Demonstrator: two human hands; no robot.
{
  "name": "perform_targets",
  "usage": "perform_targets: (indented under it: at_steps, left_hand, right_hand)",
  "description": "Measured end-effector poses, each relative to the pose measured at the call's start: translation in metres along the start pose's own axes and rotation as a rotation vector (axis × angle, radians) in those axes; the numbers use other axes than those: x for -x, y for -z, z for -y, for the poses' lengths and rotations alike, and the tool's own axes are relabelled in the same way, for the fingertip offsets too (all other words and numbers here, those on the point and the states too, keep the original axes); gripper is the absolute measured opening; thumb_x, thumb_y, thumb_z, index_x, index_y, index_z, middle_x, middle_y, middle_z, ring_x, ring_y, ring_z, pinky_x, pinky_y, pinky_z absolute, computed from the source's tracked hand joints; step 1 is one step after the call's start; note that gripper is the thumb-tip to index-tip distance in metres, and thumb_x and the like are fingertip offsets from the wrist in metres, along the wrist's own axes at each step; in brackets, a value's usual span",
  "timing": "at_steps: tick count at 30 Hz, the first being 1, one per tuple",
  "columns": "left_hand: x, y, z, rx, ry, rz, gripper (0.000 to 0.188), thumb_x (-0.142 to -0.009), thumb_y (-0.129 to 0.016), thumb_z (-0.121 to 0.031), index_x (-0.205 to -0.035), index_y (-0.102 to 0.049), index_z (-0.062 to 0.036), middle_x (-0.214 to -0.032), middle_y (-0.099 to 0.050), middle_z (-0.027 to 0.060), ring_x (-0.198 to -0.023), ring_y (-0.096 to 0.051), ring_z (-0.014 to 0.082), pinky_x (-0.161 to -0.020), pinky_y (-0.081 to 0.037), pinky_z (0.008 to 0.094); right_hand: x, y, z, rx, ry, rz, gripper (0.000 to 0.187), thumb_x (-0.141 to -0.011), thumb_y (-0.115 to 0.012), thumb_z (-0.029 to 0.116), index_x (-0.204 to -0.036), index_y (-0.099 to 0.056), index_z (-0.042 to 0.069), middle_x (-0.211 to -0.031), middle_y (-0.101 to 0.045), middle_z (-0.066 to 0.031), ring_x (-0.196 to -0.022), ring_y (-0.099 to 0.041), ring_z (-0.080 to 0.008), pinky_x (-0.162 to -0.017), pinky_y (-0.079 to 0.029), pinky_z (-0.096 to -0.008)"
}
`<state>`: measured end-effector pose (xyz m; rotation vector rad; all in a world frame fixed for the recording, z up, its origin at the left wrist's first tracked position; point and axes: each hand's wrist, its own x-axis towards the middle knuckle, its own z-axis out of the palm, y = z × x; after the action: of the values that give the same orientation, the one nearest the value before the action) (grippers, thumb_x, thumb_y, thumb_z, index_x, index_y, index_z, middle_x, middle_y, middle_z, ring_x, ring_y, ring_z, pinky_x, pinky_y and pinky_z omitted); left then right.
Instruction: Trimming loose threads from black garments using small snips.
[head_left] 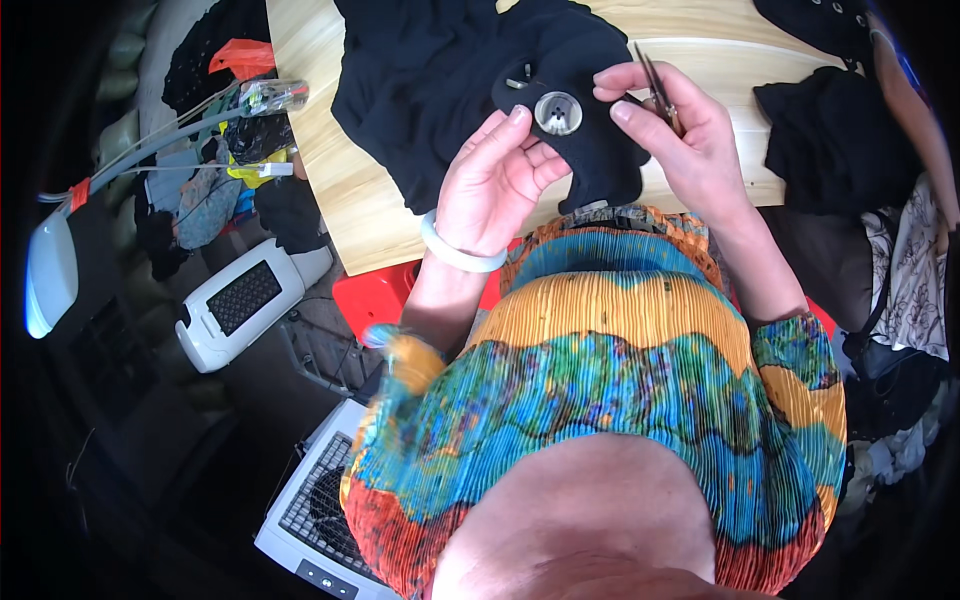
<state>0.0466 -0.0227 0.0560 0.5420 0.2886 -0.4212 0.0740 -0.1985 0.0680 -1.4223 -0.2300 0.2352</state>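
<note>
A black garment (430, 110) lies spread over the wooden table, its near part raised in front of me. A large round button (558, 113), pale and shiny with a dark centre, sits on that black cloth. Beside the button, my left hand (490, 180) grips the cloth, thumb up and fingers curled partly behind it. My right hand (695, 140) holds a slim dark pair of snips (653, 82), points upward, in the palm side. Its thumb and forefinger come close together near the cloth's right edge; whether they pinch anything else I cannot make out.
The pale wooden table (325, 190) has another black cloth (825, 140) at its right. To the left hang a lamp (52, 270) and cables, beside piled fabrics (205, 190). A white appliance (245, 300), a red stool (372, 300) and a grey fan unit (325, 500) stand below.
</note>
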Motion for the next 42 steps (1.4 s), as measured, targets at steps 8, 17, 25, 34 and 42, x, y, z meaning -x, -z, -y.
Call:
perform_targets:
  at_steps: [8, 17, 25, 34, 42]
  left_hand:
    - [-0.001, -0.009, 0.002, -0.092, -0.031, 0.012, 0.017, -0.084, -0.041, -0.009, -0.095, -0.050, -0.0009, -0.089, -0.057, 0.0102, -0.076, -0.058, 0.0165, -0.069, -0.049, 0.0283]
    - [-0.005, -0.005, 0.009, -0.251, -0.037, 0.014, 0.017, -0.084, -0.042, -0.008, -0.096, -0.050, -0.0002, -0.091, -0.057, 0.0094, -0.079, -0.057, 0.0166, -0.072, -0.048, 0.0290]
    - [-0.002, 0.001, 0.004, 0.215, 0.067, 0.317, 0.035, -0.084, -0.040, -0.010, -0.116, -0.035, 0.0016, -0.114, -0.044, 0.0146, -0.105, -0.045, 0.0254, -0.088, -0.038, 0.0386]
    - [-0.004, 0.010, 0.007, 0.048, 0.057, 0.370, 0.024, -0.082, -0.042, -0.006, -0.105, -0.046, 0.0007, -0.099, -0.053, 0.0126, -0.094, -0.052, 0.0214, -0.083, -0.042, 0.0341]
    - [0.000, 0.005, 0.007, -0.082, -0.090, 0.296, 0.021, -0.079, -0.046, 0.001, -0.100, -0.051, 0.0005, -0.093, -0.055, 0.0125, -0.089, -0.053, 0.0209, -0.080, -0.042, 0.0318]
  right_hand:
    - [0.004, -0.001, -0.003, 0.068, 0.043, 0.009, 0.020, -0.075, -0.055, 0.004, -0.095, -0.053, 0.000, -0.081, -0.054, -0.0023, -0.074, -0.050, -0.0038, -0.064, -0.042, -0.0161]
    - [0.006, -0.002, 0.000, 0.056, 0.024, 0.061, 0.021, -0.074, -0.057, 0.003, -0.094, -0.053, -0.001, -0.080, -0.054, -0.0011, -0.075, -0.049, -0.0031, -0.063, -0.041, -0.0148]
    - [0.006, 0.005, 0.017, 0.079, 0.068, 0.095, 0.028, -0.072, -0.058, 0.001, -0.100, -0.053, 0.003, -0.075, -0.052, 0.0028, -0.060, -0.043, 0.0002, -0.051, -0.036, -0.0133]
    - [0.002, -0.004, 0.014, 0.404, 0.280, 0.204, 0.030, -0.066, -0.060, 0.002, -0.096, -0.057, 0.008, -0.069, -0.059, -0.0039, -0.053, -0.056, -0.0127, -0.047, -0.042, -0.0200]
    - [0.004, -0.005, 0.006, 0.569, 0.558, 0.075, 0.025, -0.057, -0.054, -0.009, -0.078, -0.055, 0.004, -0.063, -0.056, -0.0039, -0.053, -0.056, -0.0145, -0.043, -0.042, -0.0214]
